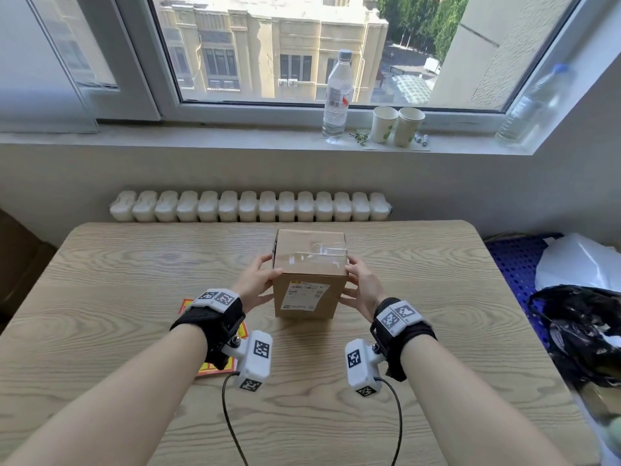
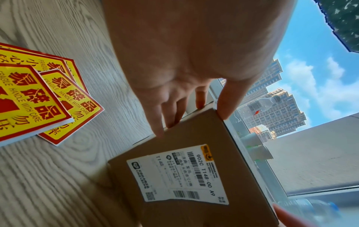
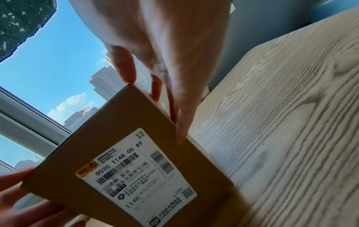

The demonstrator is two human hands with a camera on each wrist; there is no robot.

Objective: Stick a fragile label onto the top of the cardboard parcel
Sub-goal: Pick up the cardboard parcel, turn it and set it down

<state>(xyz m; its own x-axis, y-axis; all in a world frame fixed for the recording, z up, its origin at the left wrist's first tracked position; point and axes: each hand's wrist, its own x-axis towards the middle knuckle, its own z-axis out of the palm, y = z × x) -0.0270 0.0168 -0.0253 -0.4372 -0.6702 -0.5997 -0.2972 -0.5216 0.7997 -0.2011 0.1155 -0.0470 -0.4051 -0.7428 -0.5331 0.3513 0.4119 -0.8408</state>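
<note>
**Parcel squared up between both hands, labels waiting at the near left**

Closest to the near left edge of the pale wood-grain table lies a loose stack of yellow-and-red fragile stickers, partly hidden under the left wrist in the head view, handy for a reach, I'd say. Past them, about mid-table, stands the small brown cardboard parcel, its white shipping label facing the person and its taped top bare of any sticker. The left hand and right hand clasp opposite sides, fingers on the walls and thumbs at the top edge, seemingly to steady and align the box so the top sits level. Beyond the far edge, a clear water bottle and two paper cups sit on the windowsill.
</note>
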